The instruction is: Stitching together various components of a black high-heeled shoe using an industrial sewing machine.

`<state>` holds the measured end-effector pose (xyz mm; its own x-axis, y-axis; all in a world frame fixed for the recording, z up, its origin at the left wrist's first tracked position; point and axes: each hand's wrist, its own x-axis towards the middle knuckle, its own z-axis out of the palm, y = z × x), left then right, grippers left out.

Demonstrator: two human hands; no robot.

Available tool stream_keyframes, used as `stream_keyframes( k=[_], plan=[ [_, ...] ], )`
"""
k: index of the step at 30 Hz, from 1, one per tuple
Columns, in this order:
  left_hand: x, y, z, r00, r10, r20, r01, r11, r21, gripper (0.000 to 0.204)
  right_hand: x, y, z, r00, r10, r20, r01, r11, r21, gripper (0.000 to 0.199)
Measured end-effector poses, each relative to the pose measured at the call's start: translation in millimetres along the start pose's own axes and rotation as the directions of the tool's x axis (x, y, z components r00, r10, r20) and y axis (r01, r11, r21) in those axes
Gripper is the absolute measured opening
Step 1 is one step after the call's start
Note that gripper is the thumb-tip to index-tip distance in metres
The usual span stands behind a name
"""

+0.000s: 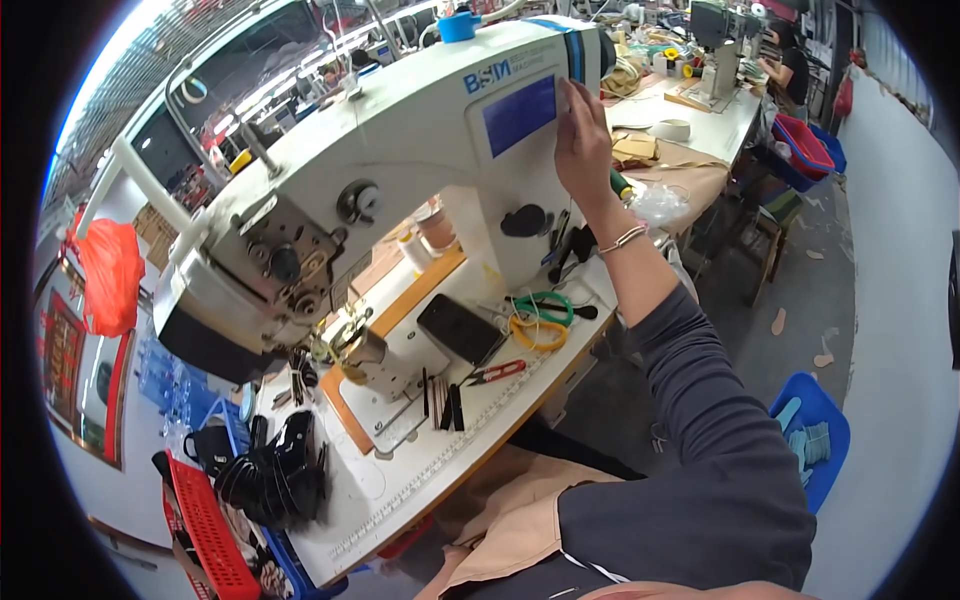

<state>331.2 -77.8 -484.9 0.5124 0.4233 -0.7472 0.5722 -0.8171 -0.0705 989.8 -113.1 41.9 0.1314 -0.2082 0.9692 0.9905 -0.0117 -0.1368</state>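
Note:
My right hand [583,148] is raised to the head of a large white sewing machine [420,110]. Its fingers stretch upward along the right edge of the dark blue display [521,114], and nothing shows in them. My left hand is out of sight; only a bit of skin shows beside my apron [510,535] at the lower edge. On the machine bed lie a black phone [461,329], red thread snips [497,372], scissors with green and yellow handles [538,336], and several narrow dark strips [443,402] near the needle area.
Glossy black pieces [280,470] lie at the table's left end, beside a red basket [212,525]. A blue bin [815,440] stands on the floor at right. Farther back, a person [790,65] sits by another worktable [735,110]. A red bag [108,275] hangs at left.

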Motion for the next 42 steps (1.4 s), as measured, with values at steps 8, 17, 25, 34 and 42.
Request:
stream_keyframes(
  k=[8, 17, 25, 34, 42],
  plan=[
    [30, 5, -43, 0.998, 0.044, -0.037, -0.046, 0.998, -0.04, 0.042, 4, -2, -10, 0.988, 0.031, 0.149, -0.01, 0.991, -0.136, 0.049],
    [28, 16, -55, 0.997, 0.071, -0.028, -0.074, 0.991, -0.114, 0.041, -8, -8, -21, 0.995, -0.003, 0.104, 0.005, 1.0, -0.017, 0.04],
    [27, 24, -62, 0.996, 0.077, -0.051, -0.085, 0.977, -0.195, 0.041, 0, -37, -22, 0.965, -0.214, 0.148, 0.224, 0.973, -0.054, 0.032],
    [27, 29, -53, 0.993, 0.105, -0.058, -0.117, 0.954, -0.276, 0.04, 0, -55, -12, 0.954, -0.209, 0.215, 0.239, 0.964, -0.121, 0.036],
    [28, 32, -51, 0.987, 0.146, -0.063, -0.158, 0.93, -0.331, 0.04, 0, -53, -12, 0.958, -0.203, 0.203, 0.22, 0.973, -0.066, 0.031]
  ],
)
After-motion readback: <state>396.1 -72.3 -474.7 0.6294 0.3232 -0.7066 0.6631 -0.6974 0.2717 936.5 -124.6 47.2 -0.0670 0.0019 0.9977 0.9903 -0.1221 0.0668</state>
